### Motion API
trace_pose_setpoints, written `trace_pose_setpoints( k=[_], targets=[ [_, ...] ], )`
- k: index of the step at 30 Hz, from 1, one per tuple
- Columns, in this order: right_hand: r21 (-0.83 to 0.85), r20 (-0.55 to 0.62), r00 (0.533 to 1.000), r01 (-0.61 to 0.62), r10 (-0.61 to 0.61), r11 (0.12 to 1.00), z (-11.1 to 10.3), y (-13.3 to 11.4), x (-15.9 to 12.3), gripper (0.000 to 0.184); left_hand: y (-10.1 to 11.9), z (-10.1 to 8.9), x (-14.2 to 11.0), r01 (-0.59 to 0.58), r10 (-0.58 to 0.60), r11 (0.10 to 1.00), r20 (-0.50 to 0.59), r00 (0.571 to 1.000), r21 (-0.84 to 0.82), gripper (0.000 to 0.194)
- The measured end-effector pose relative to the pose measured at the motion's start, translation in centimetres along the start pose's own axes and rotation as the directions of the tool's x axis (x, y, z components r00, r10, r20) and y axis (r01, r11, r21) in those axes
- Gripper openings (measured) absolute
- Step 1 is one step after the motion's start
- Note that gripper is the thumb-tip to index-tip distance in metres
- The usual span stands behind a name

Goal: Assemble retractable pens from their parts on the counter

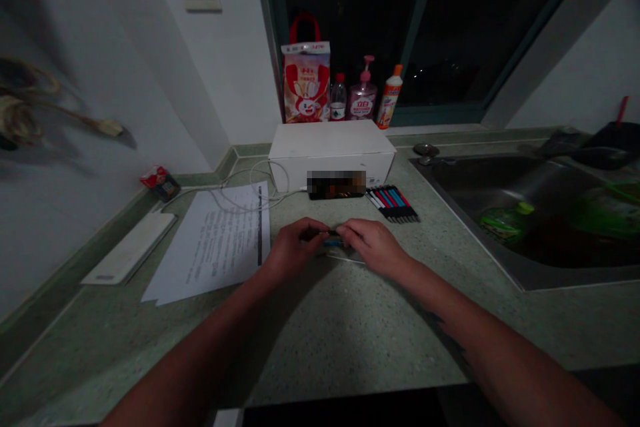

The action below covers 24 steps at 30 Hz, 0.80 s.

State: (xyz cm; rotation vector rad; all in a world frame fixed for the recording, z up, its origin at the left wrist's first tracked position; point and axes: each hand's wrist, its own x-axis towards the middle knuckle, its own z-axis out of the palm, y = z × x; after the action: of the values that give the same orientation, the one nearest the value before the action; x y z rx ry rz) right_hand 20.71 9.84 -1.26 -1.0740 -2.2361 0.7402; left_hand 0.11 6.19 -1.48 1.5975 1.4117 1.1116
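My left hand [295, 247] and my right hand [373, 243] meet over the middle of the counter. Between their fingertips is a thin dark pen part [332, 233], pinched from both sides. Most of it hides behind the fingers. Just below lies something blue [331, 243], also partly covered, and a thin white strip or edge [345, 258] shows under my right hand. Several pens [394, 203] with black, red, blue and white barrels lie side by side in a row, beyond my right hand. Their metal tips point toward me.
A phone [336, 188] on a white cable leans against a white box [333, 143]. Printed sheets [215, 240] and a white slab [131, 248] lie at left. Bottles [363, 97] and a bag [307, 83] stand behind the box. A metal sink [470, 240] is at right.
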Motion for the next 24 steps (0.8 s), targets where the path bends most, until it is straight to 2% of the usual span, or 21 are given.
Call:
trace_pose_setpoints(
  k=[2, 4, 7, 9, 11, 13, 15, 18, 20, 22, 24],
  targets=[
    [0.024, -0.023, 1.000, -0.011, 0.012, 1.000, 0.01, 0.00, 0.01, 0.014, -0.11, 0.04, 0.03, 0.003, -0.003, 1.000, -0.009, 1.000, 0.003, 0.011],
    [0.027, -0.043, 0.999, -0.026, 0.027, 0.999, -0.02, -0.07, 0.00, 0.024, -0.17, 0.03, 0.06, 0.015, -0.014, 1.000, -0.020, 1.000, 0.011, 0.011],
    [-0.012, -0.020, 0.999, -0.027, 0.027, 1.000, -0.15, -0.22, 0.03, 0.012, -0.03, -0.05, 0.07, 0.036, -0.036, 0.999, -0.027, 0.999, 0.005, 0.011],
    [-0.024, -0.005, 1.000, -0.023, 0.023, 0.999, -0.22, -0.29, 0.06, 0.019, 0.16, -0.12, 0.06, 0.051, -0.051, 0.999, -0.025, 0.998, 0.007, 0.011],
    [-0.015, -0.014, 1.000, -0.028, 0.027, 1.000, -0.23, -0.28, 0.09, 0.014, 0.31, -0.18, 0.04, 0.055, -0.055, 0.998, -0.022, 0.998, 0.019, 0.012],
    [-0.007, -0.030, 0.999, -0.034, 0.033, 0.999, -0.19, -0.23, 0.10, 0.023, 0.34, -0.20, 0.04, 0.047, -0.047, 0.999, -0.024, 0.999, 0.020, 0.012],
    [-0.021, -0.023, 0.999, -0.027, 0.027, 0.999, -0.14, -0.16, 0.11, 0.014, 0.28, -0.18, 0.04, 0.044, -0.044, 0.999, -0.020, 0.999, 0.007, 0.012],
    [-0.037, -0.005, 1.000, -0.006, 0.006, 0.999, -0.09, -0.08, 0.10, 0.021, 0.16, -0.13, 0.04, 0.054, -0.054, 0.999, -0.016, 0.998, -0.006, 0.012],
    [-0.016, -0.023, 1.000, -0.009, 0.009, 1.000, -0.08, -0.06, 0.07, 0.015, 0.15, -0.13, 0.03, 0.059, -0.059, 0.998, -0.023, 0.998, 0.000, 0.011],
    [-0.003, -0.039, 0.999, -0.013, 0.013, 1.000, -0.11, -0.05, 0.02, 0.023, 0.20, -0.16, 0.01, 0.062, -0.062, 0.998, -0.027, 0.998, 0.011, 0.012],
    [-0.008, -0.034, 0.999, -0.004, 0.004, 1.000, -0.16, -0.03, -0.02, 0.016, 0.31, -0.19, -0.01, 0.071, -0.070, 0.997, -0.026, 0.997, 0.014, 0.013]
  ],
)
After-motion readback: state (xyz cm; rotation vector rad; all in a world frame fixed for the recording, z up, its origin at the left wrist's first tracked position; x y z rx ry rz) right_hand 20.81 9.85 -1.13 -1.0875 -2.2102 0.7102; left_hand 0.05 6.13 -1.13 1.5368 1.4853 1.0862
